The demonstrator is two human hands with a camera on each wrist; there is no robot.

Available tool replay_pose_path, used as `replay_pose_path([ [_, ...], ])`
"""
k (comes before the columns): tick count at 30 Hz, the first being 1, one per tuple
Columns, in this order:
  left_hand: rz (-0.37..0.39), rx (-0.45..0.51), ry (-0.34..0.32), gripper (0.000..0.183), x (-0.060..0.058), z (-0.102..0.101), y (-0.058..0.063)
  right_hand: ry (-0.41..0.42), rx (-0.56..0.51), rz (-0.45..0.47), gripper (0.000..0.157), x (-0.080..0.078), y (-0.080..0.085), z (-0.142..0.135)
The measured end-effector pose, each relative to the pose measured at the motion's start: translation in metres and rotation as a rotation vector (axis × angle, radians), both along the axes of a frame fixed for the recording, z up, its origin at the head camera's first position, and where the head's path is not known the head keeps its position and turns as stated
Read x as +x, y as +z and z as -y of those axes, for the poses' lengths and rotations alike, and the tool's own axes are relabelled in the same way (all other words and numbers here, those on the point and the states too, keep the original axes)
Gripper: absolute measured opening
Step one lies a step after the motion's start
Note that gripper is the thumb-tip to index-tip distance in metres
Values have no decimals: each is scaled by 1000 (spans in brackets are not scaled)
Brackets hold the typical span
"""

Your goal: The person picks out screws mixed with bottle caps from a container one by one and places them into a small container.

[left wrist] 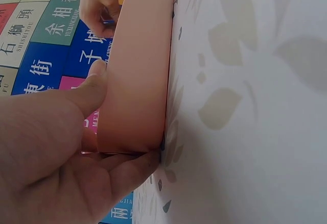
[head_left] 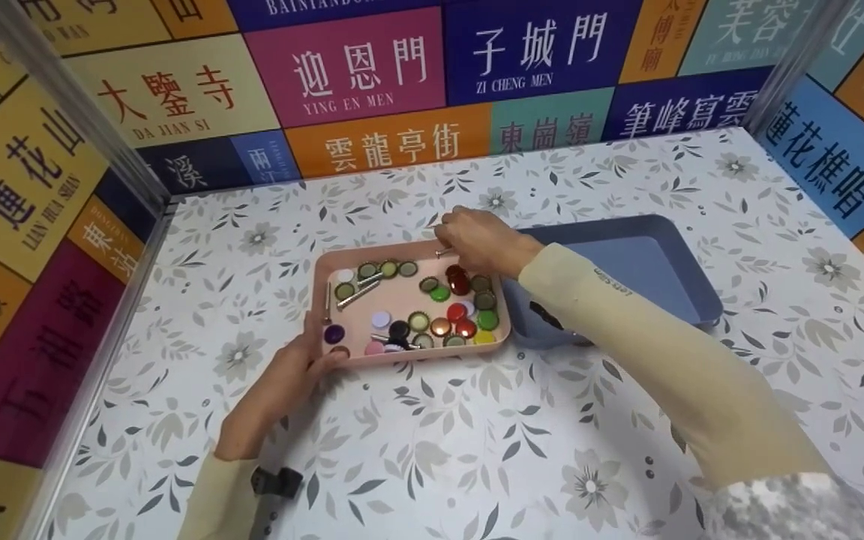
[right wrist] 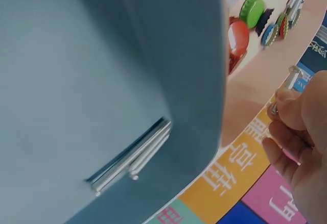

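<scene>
My left hand (head_left: 293, 371) holds the near left corner of a pink tray (head_left: 406, 294); in the left wrist view the thumb lies at the rim and the fingers bear on the outer corner. Above the tray's far edge my right hand (head_left: 481, 238) pinches a metal screw (right wrist: 292, 79) between thumb and fingertips. In the pink tray lie bottle caps of many colours, such as a green cap (head_left: 487, 319) and a purple cap (head_left: 334, 334). Several long screws (head_left: 359, 291) lie on its left side, with another screw among the caps near the front.
A blue-grey tray (head_left: 646, 259) stands against the pink tray's right side, partly behind my right forearm. Slim metal screws (right wrist: 130, 157) lie in it along one wall. Panels printed with large characters (head_left: 364, 67) enclose the flower-patterned table (head_left: 417, 450) at the back and sides.
</scene>
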State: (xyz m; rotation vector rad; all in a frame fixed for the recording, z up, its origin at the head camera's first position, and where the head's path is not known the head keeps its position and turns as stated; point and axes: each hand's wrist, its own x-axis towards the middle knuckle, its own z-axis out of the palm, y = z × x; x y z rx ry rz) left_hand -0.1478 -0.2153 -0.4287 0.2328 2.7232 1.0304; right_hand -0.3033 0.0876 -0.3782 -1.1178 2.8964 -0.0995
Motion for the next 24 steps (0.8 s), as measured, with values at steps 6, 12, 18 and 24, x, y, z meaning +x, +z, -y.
replay_pose_path([
  [6,-25,-17,-26,87,0,2,-3,43,-75,-26,15,-3,-1,-14],
  [12,-13,-18,-28,88,0,2,-3,38,-109,-44,12,-3,-4,-27],
  [18,-5,0,-13,89,-2,0,-2,-11,-124,-35,12,-2,-4,-40],
  [24,8,13,-7,90,-2,-1,-2,0,-164,-79,9,-3,-8,-50],
])
